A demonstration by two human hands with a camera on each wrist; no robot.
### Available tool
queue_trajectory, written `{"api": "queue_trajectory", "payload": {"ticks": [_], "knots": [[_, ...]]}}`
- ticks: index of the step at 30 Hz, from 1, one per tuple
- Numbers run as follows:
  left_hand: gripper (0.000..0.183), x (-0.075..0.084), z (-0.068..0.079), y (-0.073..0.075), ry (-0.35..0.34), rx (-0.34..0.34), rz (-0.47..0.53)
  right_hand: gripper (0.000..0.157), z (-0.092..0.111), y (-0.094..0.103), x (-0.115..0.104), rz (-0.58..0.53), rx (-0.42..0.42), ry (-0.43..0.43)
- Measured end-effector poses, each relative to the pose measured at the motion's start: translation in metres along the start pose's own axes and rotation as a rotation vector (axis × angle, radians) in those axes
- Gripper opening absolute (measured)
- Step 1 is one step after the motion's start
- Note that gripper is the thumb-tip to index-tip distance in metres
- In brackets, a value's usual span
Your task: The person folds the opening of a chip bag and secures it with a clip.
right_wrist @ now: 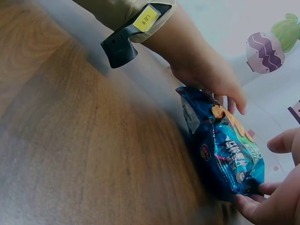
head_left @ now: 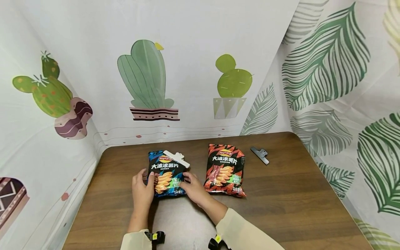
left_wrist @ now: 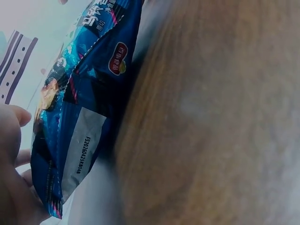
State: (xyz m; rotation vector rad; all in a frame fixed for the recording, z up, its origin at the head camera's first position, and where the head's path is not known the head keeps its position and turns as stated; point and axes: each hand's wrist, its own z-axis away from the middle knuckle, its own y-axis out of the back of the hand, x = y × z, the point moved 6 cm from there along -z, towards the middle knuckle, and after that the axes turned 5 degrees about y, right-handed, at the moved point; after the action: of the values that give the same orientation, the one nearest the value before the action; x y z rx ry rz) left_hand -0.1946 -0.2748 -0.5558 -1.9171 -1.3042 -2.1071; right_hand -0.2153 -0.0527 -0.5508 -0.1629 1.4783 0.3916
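Note:
A blue bag of potato chips (head_left: 165, 182) lies face up on the table in the head view. My left hand (head_left: 142, 186) holds its left side, thumb over the front. At the lower right side, my right hand (head_left: 195, 189) grips the edge with bent fingers. Across the bag's upper right corner lies a white bag clip (head_left: 176, 158); whether it bites the bag I cannot tell. In the left wrist view the bag (left_wrist: 89, 98) shows its bottom end, with left fingers partly hidden behind it. The right wrist view shows right fingertips (right_wrist: 248, 204) at the bag's corner.
A red bag of potato chips (head_left: 225, 170) lies to the right of the blue one. Farther right is a dark grey bag clip (head_left: 260, 155). The wooden table (head_left: 281, 208) meets a printed cloth (head_left: 193, 69) at its back and sides.

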Motion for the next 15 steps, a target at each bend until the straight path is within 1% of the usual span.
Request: {"api": "queue_trajectory", "payload": {"ticks": [4, 7, 15], "knots": [[0.045, 0.003, 0.0, 0.003, -0.012, 0.031, 0.011, 0.049, 0.0, 0.003, -0.003, 0.01, 0.035, 0.018], [0.044, 0.005, 0.001, 0.004, -0.016, 0.041, 0.005, 0.045, 0.001, 0.005, -0.006, 0.012, 0.044, 0.028], [0.042, 0.012, 0.004, 0.004, -0.023, 0.036, 0.008, 0.04, 0.003, 0.009, -0.012, -0.039, 0.018, 0.053]]}}
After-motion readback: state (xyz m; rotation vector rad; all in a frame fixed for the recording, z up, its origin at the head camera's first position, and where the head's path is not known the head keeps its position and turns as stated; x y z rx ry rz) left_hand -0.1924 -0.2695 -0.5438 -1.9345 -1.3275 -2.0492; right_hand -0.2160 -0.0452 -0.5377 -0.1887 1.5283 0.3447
